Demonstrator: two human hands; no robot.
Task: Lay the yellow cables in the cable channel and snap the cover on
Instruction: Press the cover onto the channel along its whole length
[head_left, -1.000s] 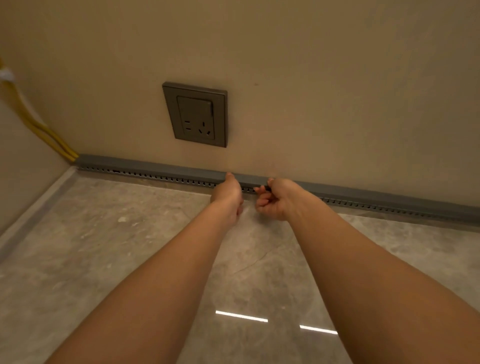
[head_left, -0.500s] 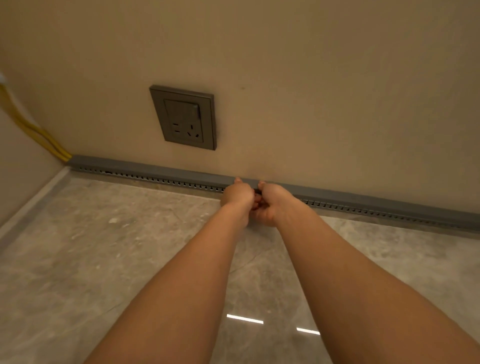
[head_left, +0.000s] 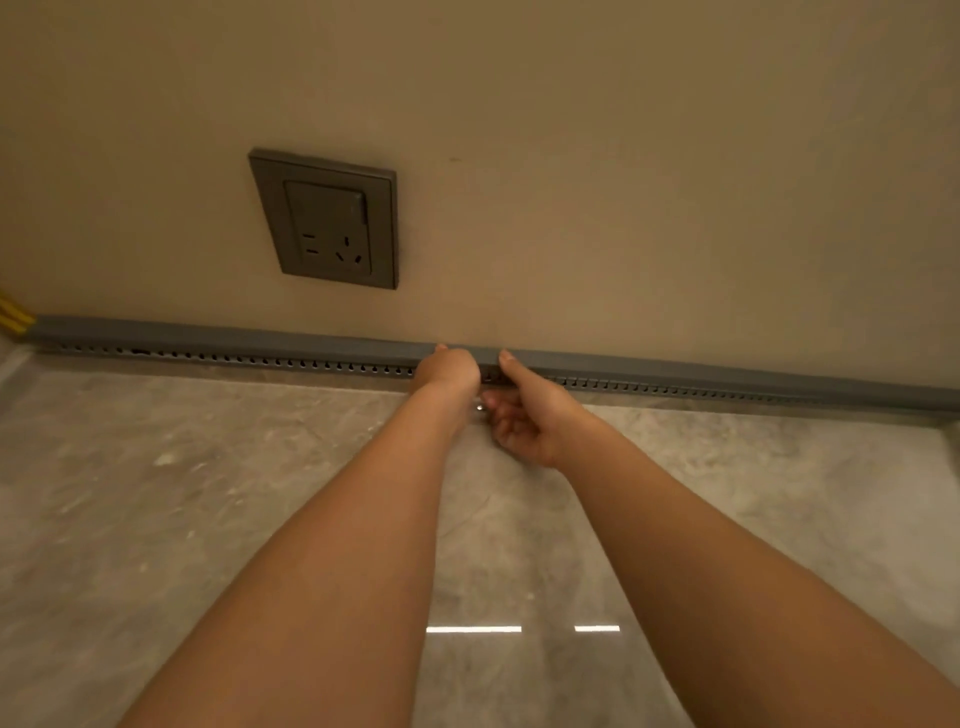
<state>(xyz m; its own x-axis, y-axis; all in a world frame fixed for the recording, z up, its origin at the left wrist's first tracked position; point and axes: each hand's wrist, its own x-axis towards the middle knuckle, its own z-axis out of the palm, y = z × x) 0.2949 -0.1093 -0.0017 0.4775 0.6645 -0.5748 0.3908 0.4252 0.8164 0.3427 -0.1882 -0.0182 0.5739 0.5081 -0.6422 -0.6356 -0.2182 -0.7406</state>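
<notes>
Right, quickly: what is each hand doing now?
Left hand: on the cover, grip cannot be told.
Right hand: fingers curled, thumb on the cover, holding nothing.

Mid-grey cable channel (head_left: 208, 335), row of dark slots along lower edge. At 9 o'clock, yellow cables (head_left: 10, 314). Dark grey wall socket (head_left: 327, 218), 11 o'clock. Beige wall (head_left: 623, 156). Grey marbled floor (head_left: 156, 493), pale veining.
</notes>
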